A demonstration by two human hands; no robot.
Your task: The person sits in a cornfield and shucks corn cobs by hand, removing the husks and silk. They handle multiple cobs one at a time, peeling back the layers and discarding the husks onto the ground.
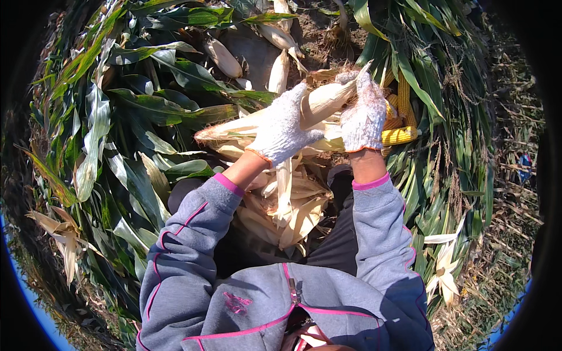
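In front of me, between my two gloved hands, is an ear of corn (329,103) still in its pale husk, its tip slanting up to the right. My left hand (282,127), in a white knitted glove, is closed around the ear's lower left part; some of its fingers are hidden. My right hand (364,114), gloved alike, grips the husk at the tip. Loose dry husk leaves (231,130) with silk at the end stick out left of my left hand. Bare yellow corn cobs (400,136) lie just right of my right hand.
Peeled husks (287,213) are heaped between my legs. Several unhusked ears (223,57) lie on the soil ahead. Green corn stalks (140,111) are piled on the left, with more stalks (433,117) on the right. A dry open husk (446,272) lies at lower right.
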